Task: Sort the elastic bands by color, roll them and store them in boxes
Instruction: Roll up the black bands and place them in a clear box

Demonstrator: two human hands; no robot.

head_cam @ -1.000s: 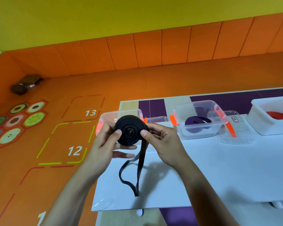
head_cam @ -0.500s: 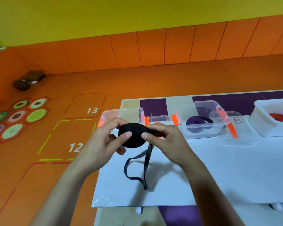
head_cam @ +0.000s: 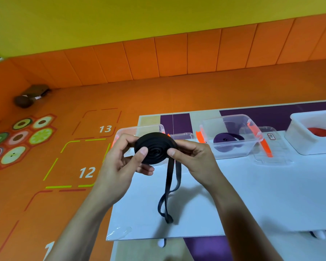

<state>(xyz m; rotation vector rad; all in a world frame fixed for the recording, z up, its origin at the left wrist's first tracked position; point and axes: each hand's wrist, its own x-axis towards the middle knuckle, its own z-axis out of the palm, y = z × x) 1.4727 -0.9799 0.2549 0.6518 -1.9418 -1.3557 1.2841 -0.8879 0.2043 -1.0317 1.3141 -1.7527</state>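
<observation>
A mostly rolled black elastic band [head_cam: 154,148] is pinched between the left hand [head_cam: 119,166] and right hand [head_cam: 194,159] above the bench [head_cam: 252,194], loose tail [head_cam: 168,219] dangling; that tail likely needs winding in before boxing.

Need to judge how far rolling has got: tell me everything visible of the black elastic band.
The black elastic band is a flat strap, mostly wound into a tight spiral disc facing the camera. The left hand and right hand pinch its edges above the white table; a doubled loose tail hangs below.
</observation>
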